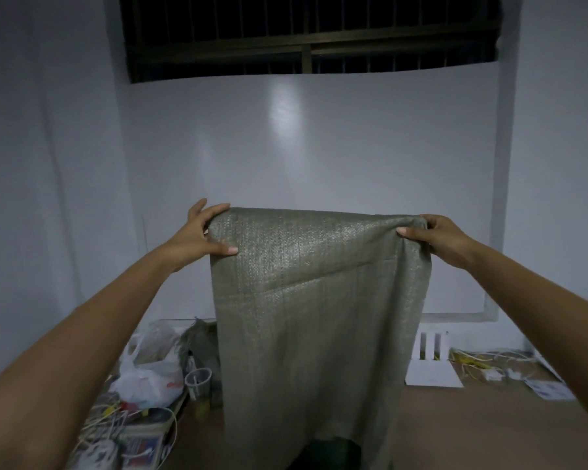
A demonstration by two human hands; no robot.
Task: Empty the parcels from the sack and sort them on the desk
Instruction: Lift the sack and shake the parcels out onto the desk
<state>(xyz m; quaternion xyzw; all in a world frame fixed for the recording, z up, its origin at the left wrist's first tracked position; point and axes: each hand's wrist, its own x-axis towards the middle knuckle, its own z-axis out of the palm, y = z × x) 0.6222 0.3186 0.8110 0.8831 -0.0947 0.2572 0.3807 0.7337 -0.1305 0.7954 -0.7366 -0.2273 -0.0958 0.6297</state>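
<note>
A grey-green woven sack (316,317) hangs upside down above the brown desk (489,425), held up at arm's length. My left hand (201,234) grips its upper left corner, thumb in front. My right hand (437,237) grips the upper right corner the same way. The sack's mouth points down near the desk's front, where a dark shape (330,452) shows just under the opening; I cannot tell what it is. No parcel is plainly visible.
On the left of the desk lie a white plastic bag (150,378), a clear cup (197,379), cables and printed packets (140,449). At the right back are a white box (433,371), yellow-white cables (482,362) and a paper (549,390). A white wall stands behind.
</note>
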